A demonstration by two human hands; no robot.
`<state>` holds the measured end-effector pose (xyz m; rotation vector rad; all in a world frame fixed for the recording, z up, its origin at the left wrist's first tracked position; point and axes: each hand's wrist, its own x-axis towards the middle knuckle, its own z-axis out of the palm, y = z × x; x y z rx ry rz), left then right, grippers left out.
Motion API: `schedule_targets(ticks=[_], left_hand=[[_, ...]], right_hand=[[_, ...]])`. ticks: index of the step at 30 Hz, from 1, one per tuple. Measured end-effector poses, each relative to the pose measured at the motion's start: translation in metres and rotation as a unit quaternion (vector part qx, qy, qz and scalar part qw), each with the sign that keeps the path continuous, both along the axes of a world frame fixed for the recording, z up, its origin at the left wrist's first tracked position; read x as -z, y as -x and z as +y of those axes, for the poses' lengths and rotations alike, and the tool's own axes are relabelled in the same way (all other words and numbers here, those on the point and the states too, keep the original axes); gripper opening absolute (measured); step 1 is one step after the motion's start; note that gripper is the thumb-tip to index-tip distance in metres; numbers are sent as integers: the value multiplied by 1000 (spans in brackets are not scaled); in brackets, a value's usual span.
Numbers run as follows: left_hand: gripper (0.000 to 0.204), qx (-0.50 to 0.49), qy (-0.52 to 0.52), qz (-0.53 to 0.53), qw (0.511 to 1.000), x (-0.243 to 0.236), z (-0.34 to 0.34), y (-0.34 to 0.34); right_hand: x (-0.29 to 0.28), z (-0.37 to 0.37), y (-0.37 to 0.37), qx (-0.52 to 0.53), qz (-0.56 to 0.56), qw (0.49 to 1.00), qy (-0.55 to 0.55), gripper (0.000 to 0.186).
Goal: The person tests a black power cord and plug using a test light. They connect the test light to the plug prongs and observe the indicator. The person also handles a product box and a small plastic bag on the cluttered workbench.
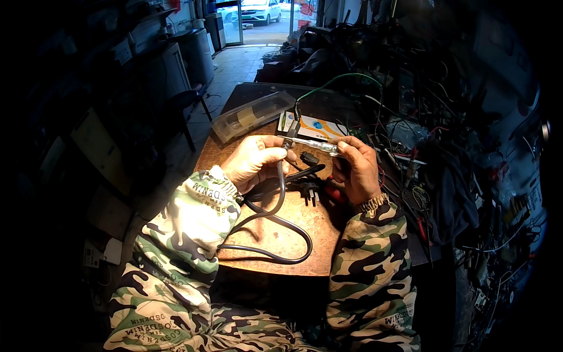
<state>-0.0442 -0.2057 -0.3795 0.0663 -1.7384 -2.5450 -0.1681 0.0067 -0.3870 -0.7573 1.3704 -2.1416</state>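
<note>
My left hand [253, 159] pinches the black power cord [282, 186] just below its dark connector end [292, 130], which points up and away from me. In my right hand [359, 169] is a slim screwdriver [322, 146] with a clear handle. Its shaft points left and meets or crosses the connector; I cannot tell if the tip touches a contact. The cord loops over the wooden tabletop [281, 239], and its black pronged plug [310, 192] lies between my hands. A small black piece [309, 158] sits just below the screwdriver.
Beyond my hands lie a clear plastic box [251, 115] and a white, orange and blue carton [321, 125]. A green wire [334, 80] arcs from near the connector to a tangle of wires at right. A dark stool [186, 101] stands left of the table.
</note>
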Motion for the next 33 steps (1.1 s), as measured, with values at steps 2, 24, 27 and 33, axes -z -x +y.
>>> schedule_targets(ticks=[2,24,27,33], left_hand=[[31,-4,8,3,1000,0,-1,-1],[38,-18,26,28,999,5,-9,-3],[38,-4,23,35,999,4,-5,4],[36,4,27,29,999,4,-5,3]], right_hand=[[1,-1,0,-1,1,1000,-2,19],[5,-7,-1,-15,11,1000,-4,21],[-1,1,0,3,17,1000,-5,21],[0,0,0,10,12,1000,4,21]])
